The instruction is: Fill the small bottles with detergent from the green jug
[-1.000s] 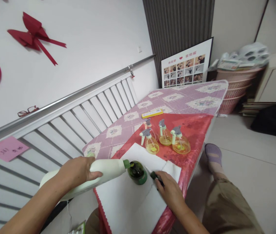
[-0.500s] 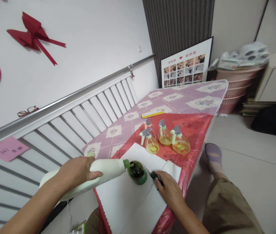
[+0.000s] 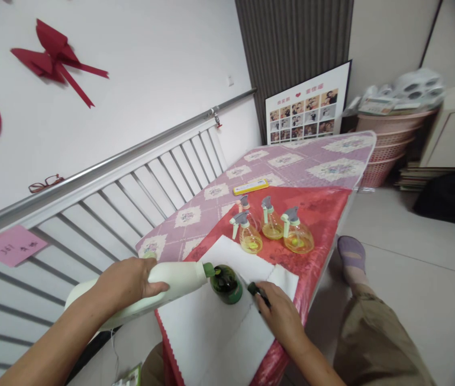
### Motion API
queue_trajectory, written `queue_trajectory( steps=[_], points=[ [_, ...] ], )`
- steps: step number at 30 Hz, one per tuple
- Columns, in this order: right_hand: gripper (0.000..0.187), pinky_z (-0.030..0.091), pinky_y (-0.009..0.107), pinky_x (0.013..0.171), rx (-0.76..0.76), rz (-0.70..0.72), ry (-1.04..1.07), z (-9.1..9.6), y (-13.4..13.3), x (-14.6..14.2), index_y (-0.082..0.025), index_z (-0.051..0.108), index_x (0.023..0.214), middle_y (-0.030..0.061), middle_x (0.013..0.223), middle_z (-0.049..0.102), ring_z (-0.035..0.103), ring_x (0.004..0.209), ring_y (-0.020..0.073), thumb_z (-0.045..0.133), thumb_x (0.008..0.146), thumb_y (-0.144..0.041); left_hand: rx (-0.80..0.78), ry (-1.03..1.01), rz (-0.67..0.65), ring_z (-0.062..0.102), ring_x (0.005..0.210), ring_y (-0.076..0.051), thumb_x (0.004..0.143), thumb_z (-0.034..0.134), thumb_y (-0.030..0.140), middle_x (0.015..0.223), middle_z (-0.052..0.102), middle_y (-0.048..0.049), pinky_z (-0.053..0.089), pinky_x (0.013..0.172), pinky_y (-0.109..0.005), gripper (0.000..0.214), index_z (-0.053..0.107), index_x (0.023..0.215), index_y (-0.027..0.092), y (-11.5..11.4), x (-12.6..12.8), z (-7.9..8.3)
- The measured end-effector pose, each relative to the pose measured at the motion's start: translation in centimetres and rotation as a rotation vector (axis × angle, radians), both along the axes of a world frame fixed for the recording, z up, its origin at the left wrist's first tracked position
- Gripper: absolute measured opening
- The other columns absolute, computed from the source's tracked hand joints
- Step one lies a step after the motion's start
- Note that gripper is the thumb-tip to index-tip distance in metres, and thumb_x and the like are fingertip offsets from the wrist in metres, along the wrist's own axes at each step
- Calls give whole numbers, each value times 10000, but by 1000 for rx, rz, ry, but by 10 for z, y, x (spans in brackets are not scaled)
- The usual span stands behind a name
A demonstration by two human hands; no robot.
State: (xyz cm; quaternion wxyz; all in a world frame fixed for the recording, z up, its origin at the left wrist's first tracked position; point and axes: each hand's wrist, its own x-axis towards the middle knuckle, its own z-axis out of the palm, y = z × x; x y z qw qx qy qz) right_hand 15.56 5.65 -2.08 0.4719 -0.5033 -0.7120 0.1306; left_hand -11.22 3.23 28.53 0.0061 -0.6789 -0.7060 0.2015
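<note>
My left hand (image 3: 129, 287) grips a large pale green refill bottle (image 3: 177, 279), tilted almost level. Its green spout (image 3: 208, 269) rests at the mouth of a dark green bottle (image 3: 227, 287) standing on a white cloth (image 3: 215, 332). Whether liquid is flowing I cannot make out. Just right of that bottle, my right hand (image 3: 281, 316) is closed around a dark green pump head (image 3: 258, 294), its end pointing towards the bottle. Beyond them stand several clear spray bottles (image 3: 298, 238) with grey heads, holding yellow liquid.
A red cover (image 3: 326, 214) lies over the purple patterned tablecloth (image 3: 286, 160). On it, farther back, is a yellow case (image 3: 250, 186). A white railing (image 3: 139, 187) runs along the left. Pink baskets (image 3: 388, 145) stand on the floor at the right.
</note>
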Motion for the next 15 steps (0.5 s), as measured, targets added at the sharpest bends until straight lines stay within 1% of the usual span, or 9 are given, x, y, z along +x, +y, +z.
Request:
queue_trajectory(
  steps=[8,15],
  points=[
    [191,531,378,809,-9,7,-12,0,0,0,-209,587,1035,69,954,694,653,896,226,482,876,-216,0,0,-9,654,754,-270,731,474,663,799,699,-51,408,610,-310,483,619,971,271,1,-2,-1],
    [192,535,388,806,-8,2,-14,-1,1,-1,-196,591,1032,79,948,696,657,891,232,483,874,-213,11,1,-12,654,749,-271,733,479,659,800,698,-49,400,596,-307,469,615,954,269,1,-1,-1]
  ],
)
